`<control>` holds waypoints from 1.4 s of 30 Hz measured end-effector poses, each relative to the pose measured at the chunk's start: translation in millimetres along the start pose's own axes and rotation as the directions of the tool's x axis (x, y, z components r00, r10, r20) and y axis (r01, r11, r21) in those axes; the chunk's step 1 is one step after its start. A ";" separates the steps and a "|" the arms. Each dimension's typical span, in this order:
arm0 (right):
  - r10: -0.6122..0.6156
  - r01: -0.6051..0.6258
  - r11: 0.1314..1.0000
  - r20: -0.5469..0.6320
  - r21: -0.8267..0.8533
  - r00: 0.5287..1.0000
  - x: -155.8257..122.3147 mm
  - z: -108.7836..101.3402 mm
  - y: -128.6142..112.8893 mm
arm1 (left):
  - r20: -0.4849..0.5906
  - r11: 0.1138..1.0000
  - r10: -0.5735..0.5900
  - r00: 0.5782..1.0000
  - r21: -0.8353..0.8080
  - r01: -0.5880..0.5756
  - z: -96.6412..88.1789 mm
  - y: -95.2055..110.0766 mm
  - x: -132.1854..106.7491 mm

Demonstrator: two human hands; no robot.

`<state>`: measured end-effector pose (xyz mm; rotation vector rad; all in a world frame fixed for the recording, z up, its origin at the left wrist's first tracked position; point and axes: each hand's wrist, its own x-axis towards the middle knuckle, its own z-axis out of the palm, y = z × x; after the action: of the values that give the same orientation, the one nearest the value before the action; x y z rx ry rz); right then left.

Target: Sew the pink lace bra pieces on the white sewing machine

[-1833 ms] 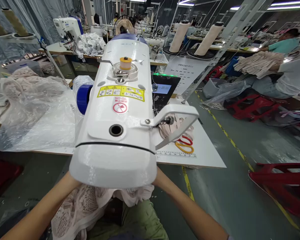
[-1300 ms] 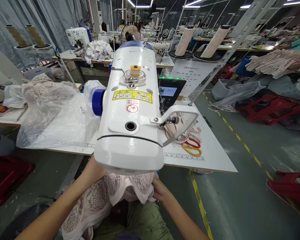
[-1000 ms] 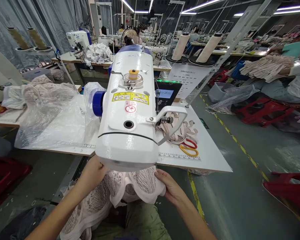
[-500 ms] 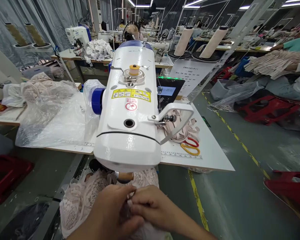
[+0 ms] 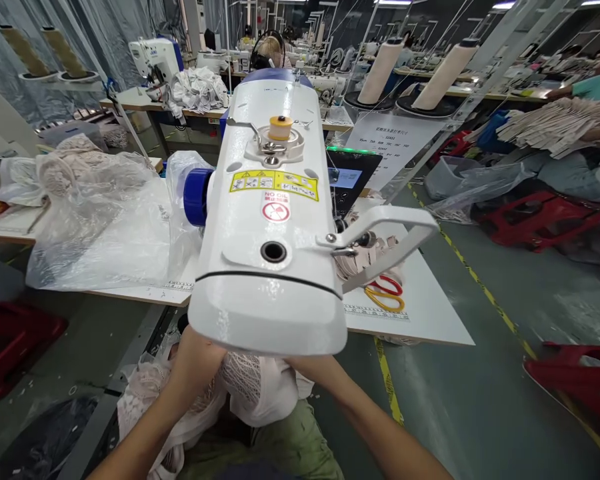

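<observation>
Glossy white sewing machine [image 5: 267, 313], openwork lace garment [image 5: 243, 377]

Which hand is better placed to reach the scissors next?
Likely the right hand: partly hidden by the sewing machine, but nearer the scissors, on its own side, than the left hand.

A shiny grey curtain [image 5: 125, 33] is hung upper left; grey-green floor [image 5: 455, 393], crossed by yellow-black tape [image 5: 473, 272]; red plastic stool [image 5: 575, 383] placed lower right; white tube light [image 5: 395, 3] mounted top.
</observation>
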<state>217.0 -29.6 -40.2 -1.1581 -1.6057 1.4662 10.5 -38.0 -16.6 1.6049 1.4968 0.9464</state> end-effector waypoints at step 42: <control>0.034 -0.033 0.999 -0.075 0.018 0.997 -40.2 9.3 53.1 | -0.042 0.954 0.112 0.993 0.284 -0.095 119.7 -184.9 -118.0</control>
<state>233.2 -71.4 -90.3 -1.2215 -1.5273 1.4372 26.3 -149.8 -239.6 1.8883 1.6596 0.8726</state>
